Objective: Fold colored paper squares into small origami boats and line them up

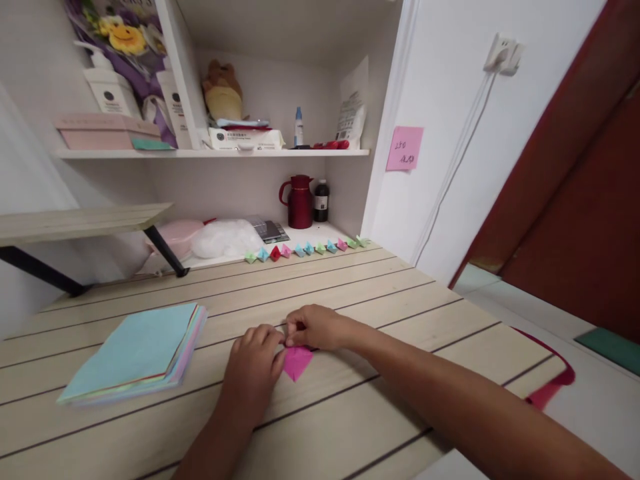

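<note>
A small piece of bright pink folded paper (299,364) lies on the striped wooden table, one pointed corner toward me. At its left and upper edge, my left hand (254,365) is closed, thumb and forefinger on the paper. My right hand (314,327) pinches the paper's upper edge from the other side, fingertips close to those of the left. Part of the paper is hidden beneath the fingers. To the left sits a stack of coloured paper sheets (135,347), light blue on top. Along the table's back edge runs a row of several small folded paper shapes (309,249).
Behind the table stand a red jug (301,203) and a dark bottle (321,200) inside a white shelf unit. A small raised shelf (75,223) on black legs stands at the back left. A pink note (405,148) is stuck to the wall.
</note>
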Demonstrator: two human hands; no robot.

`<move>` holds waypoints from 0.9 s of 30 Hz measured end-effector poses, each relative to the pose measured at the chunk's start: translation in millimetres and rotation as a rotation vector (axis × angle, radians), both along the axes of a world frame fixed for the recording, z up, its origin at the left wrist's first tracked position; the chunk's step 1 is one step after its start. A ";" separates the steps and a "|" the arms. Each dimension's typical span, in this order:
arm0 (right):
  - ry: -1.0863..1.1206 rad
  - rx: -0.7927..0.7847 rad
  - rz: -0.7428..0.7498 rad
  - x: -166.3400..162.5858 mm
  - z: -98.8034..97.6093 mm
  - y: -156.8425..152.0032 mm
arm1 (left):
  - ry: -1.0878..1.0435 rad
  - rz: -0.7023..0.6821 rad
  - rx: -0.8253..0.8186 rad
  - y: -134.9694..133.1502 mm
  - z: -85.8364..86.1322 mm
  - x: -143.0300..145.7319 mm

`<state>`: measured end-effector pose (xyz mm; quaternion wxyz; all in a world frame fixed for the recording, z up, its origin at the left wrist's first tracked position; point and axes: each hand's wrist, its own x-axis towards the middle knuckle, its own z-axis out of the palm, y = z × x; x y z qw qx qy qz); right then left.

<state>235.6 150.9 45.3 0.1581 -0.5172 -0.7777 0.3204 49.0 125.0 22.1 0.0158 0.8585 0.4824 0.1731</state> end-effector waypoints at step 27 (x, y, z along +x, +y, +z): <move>-0.247 0.289 -0.006 1.2 -3.4 -25.6 | 0.061 -0.056 0.044 -6.9 -4.8 0.0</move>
